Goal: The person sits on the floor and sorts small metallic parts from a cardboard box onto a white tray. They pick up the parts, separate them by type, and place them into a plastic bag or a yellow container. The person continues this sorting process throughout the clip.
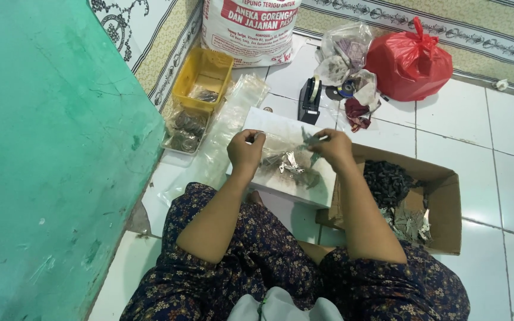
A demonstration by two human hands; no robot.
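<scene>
Centrally, a clear plastic bag (285,156) of small metal pieces is pinched at its mouth by the left hand (244,150) and the right hand (332,147), over a white board (269,122). At four o'clock a cardboard box (444,202) is seen; at eleven o'clock, a yellow tray (204,70).
</scene>
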